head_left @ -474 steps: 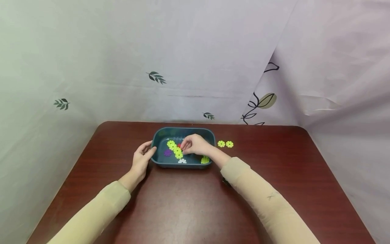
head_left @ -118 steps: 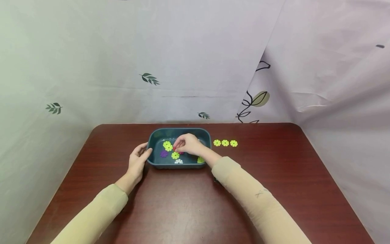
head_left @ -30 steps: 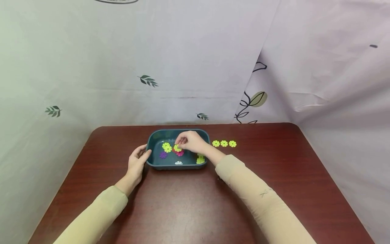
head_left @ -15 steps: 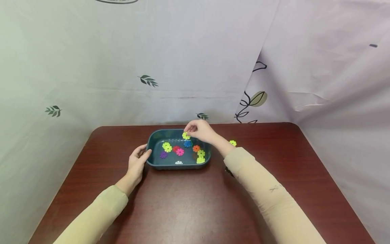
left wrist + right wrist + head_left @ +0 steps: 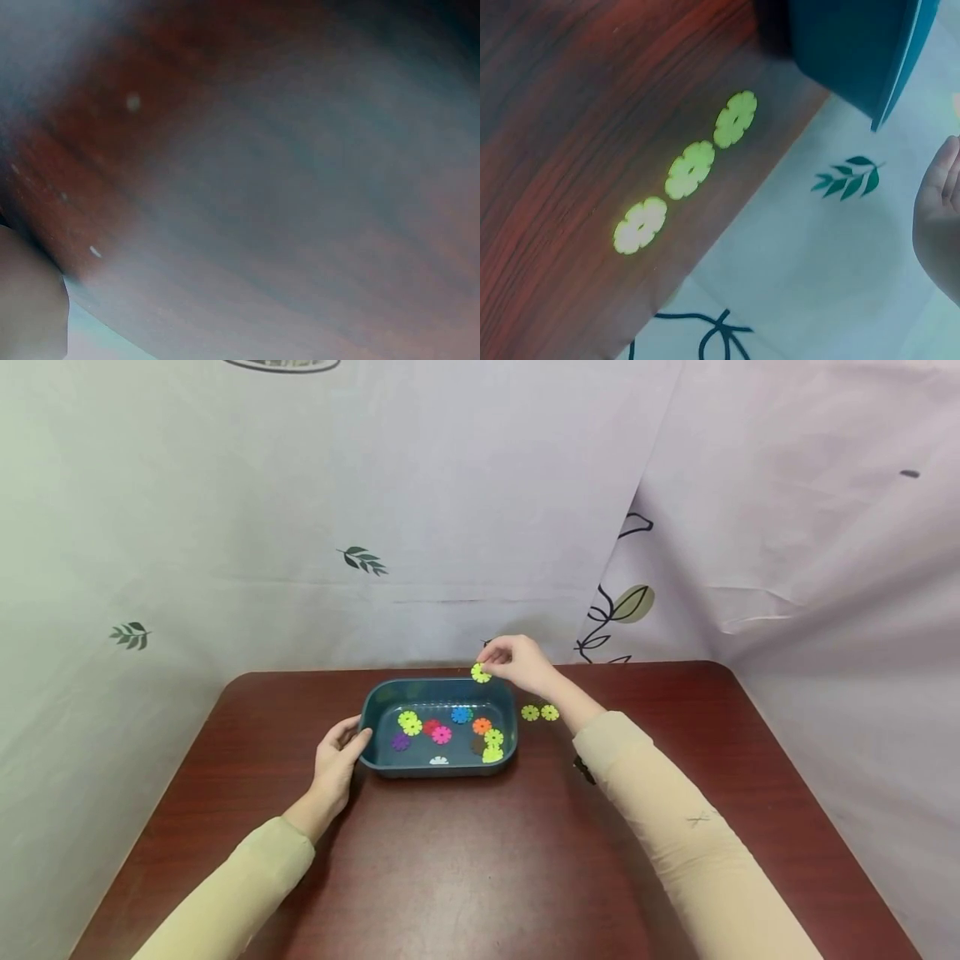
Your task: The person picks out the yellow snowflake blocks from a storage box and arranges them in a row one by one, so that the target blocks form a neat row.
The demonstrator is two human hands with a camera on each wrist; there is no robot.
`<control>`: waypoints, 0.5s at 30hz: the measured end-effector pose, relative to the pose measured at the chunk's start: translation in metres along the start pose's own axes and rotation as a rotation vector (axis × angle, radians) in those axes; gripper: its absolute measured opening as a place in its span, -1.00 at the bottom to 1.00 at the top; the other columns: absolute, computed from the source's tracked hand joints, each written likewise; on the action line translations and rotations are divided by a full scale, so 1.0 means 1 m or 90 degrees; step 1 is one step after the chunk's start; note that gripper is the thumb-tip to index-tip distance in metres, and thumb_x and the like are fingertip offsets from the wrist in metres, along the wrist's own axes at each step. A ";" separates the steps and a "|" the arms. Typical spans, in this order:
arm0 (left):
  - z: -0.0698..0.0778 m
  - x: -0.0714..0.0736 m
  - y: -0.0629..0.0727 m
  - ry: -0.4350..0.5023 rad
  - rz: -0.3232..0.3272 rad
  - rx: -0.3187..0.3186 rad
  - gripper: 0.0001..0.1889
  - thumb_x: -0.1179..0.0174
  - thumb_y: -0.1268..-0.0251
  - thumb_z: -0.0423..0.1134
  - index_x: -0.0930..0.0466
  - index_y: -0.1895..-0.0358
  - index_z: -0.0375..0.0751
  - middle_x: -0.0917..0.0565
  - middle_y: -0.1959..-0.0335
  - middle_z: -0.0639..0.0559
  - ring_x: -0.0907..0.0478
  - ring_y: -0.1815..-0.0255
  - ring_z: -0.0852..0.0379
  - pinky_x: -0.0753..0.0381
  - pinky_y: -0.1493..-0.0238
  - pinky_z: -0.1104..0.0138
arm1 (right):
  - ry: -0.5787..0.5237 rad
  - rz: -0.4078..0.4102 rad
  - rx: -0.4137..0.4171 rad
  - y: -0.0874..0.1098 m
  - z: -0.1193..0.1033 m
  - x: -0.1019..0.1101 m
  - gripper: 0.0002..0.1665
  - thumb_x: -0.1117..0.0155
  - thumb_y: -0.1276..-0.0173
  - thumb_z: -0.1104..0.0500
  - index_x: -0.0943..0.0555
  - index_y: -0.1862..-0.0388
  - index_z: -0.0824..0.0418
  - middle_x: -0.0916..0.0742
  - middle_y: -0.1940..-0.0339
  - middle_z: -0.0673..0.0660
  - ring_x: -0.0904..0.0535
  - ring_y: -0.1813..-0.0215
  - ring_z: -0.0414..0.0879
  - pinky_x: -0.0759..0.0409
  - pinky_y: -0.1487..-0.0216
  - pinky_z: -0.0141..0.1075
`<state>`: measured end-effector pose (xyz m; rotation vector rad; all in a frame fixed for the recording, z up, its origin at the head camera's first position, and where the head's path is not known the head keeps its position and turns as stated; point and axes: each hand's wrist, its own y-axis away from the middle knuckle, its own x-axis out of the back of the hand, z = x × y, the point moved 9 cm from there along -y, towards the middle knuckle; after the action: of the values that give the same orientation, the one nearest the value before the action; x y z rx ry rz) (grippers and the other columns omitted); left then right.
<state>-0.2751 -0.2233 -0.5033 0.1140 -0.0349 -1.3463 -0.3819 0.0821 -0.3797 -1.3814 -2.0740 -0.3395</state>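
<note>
My right hand (image 5: 521,662) pinches a yellow notched interlocking disc (image 5: 481,673) by thumb and fingertips, raised above the far right rim of the dark teal plastic tray (image 5: 435,772). My left hand (image 5: 341,760) grips the tray's left end, thumb at the rim and fingers along the outside. Inside the tray lie several more discs: yellow ones (image 5: 409,722), a pink disc (image 5: 442,735), a blue disc (image 5: 460,716), an orange disc (image 5: 482,726) and a purple disc (image 5: 401,742). On the table, three yellow discs (image 5: 690,170) stand in a row, shown in the right wrist view.
The reddish-brown wooden table (image 5: 465,860) ends at a pale leaf-printed curtain (image 5: 450,527) behind it. My right forearm hides the outermost disc of the row in the head view. The left wrist view is mostly blurred tabletop.
My right hand has lifted the yellow disc from inside the tray, up and rightward to the far rim. Since the oldest frame, the row has grown from two discs to three. My left hand stays put.
</note>
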 end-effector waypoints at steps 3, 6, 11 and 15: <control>0.000 0.000 0.000 -0.001 0.000 0.000 -0.60 -0.20 -0.60 -0.31 -0.47 -0.37 -0.37 -0.71 0.18 0.47 -0.58 0.03 0.45 -0.60 -0.01 0.61 | -0.005 0.010 -0.005 0.003 0.005 0.010 -0.86 -0.41 -0.48 0.28 -0.79 0.04 0.27 -0.81 0.11 0.23 -0.68 0.06 0.03 -0.65 -0.02 -0.22; 0.000 -0.001 -0.001 -0.003 0.001 -0.001 -0.59 -0.21 -0.59 -0.30 -0.47 -0.37 -0.37 -0.71 0.18 0.48 -0.59 0.02 0.46 -0.60 -0.01 0.60 | -0.007 0.021 -0.010 0.006 0.011 0.020 -0.86 -0.41 -0.48 0.28 -0.79 0.04 0.28 -0.81 0.11 0.23 -0.68 0.07 0.02 -0.63 0.00 -0.24; 0.000 0.000 -0.001 -0.009 0.000 0.001 -0.58 -0.21 -0.59 -0.30 -0.46 -0.39 -0.37 -0.69 0.19 0.49 -0.58 0.03 0.48 -0.60 -0.01 0.61 | -0.002 0.042 -0.023 0.012 0.022 0.038 -0.84 -0.41 -0.48 0.28 -0.79 0.04 0.30 -0.81 0.11 0.26 -0.67 0.10 0.00 -0.61 0.02 -0.29; -0.001 -0.001 -0.001 -0.006 0.000 0.002 -0.57 -0.21 -0.60 -0.31 -0.46 -0.39 -0.39 -0.70 0.20 0.50 -0.59 0.06 0.48 -0.60 0.00 0.61 | -0.006 0.061 -0.037 0.018 0.032 0.053 -0.81 -0.40 -0.48 0.28 -0.78 0.01 0.33 -0.82 0.08 0.29 -0.68 0.10 -0.02 -0.61 0.02 -0.31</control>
<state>-0.2760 -0.2228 -0.5041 0.1104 -0.0452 -1.3476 -0.3911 0.1457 -0.3734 -1.5140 -2.0122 -0.3550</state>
